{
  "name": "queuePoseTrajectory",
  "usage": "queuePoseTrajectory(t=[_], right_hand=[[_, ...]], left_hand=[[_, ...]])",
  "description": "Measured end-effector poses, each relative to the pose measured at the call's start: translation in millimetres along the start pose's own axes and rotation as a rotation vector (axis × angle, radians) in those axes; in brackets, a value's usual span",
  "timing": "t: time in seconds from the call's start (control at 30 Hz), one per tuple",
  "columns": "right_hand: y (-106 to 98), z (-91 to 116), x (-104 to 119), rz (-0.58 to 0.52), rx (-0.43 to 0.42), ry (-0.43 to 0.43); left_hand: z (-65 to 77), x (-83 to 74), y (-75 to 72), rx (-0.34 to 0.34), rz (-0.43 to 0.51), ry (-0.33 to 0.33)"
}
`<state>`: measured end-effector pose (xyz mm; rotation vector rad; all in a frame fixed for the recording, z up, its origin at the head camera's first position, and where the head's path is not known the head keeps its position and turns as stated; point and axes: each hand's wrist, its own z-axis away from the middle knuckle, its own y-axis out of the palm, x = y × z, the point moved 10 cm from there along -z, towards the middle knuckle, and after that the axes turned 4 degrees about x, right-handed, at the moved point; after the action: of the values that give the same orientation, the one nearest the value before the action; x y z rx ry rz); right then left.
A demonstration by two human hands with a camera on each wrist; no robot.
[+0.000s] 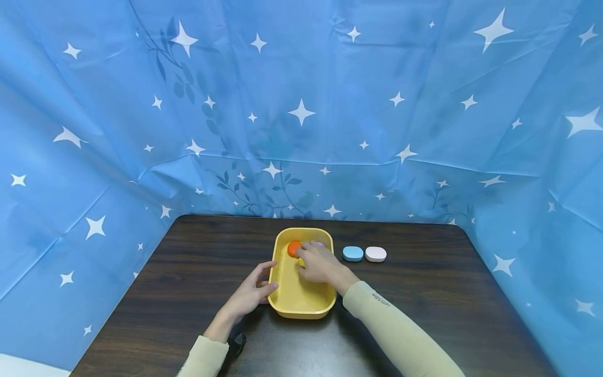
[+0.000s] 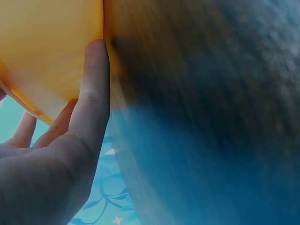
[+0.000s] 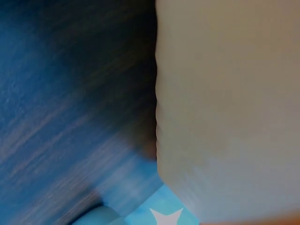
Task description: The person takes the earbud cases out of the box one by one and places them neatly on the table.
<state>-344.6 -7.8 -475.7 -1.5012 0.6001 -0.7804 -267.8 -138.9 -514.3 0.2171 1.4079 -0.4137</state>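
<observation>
My left hand (image 1: 250, 289) holds the left wall of a yellow plastic tray (image 1: 301, 314), with thumb and fingers at its rim. In the left wrist view, one long finger (image 2: 93, 89) lies along the tray's outer wall. My right hand (image 1: 321, 264) reaches down inside the tray, near its far end. Its thumb and fingers pinch a small yellow piece (image 1: 302, 263), which the hand mostly covers. Beside the fingertips lies a round orange piece (image 1: 293, 248), and a bit of a purple piece (image 1: 320, 244) shows behind the knuckles.
Right of the tray, a light blue oval case (image 1: 353, 254) and a white oval case (image 1: 376, 254) sit side by side on the dark wooden table (image 1: 424, 293). A blue star-printed cloth (image 1: 301, 136) hangs behind. A pale blurred surface (image 3: 225, 93) fills much of the right wrist view.
</observation>
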Motion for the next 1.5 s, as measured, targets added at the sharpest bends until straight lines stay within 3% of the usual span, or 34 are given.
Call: queuePoseTrajectory(t=[1.3, 1.5], right_hand=[[16, 1, 7, -0.063, 0.146, 0.027], [16, 0, 8, -0.065, 0.13, 0.023]], left_hand=[[-0.6, 0.4, -0.2, 0.002, 0.002, -0.002], [-0.4, -0.7, 0.0, 0.006, 0.002, 0.001]])
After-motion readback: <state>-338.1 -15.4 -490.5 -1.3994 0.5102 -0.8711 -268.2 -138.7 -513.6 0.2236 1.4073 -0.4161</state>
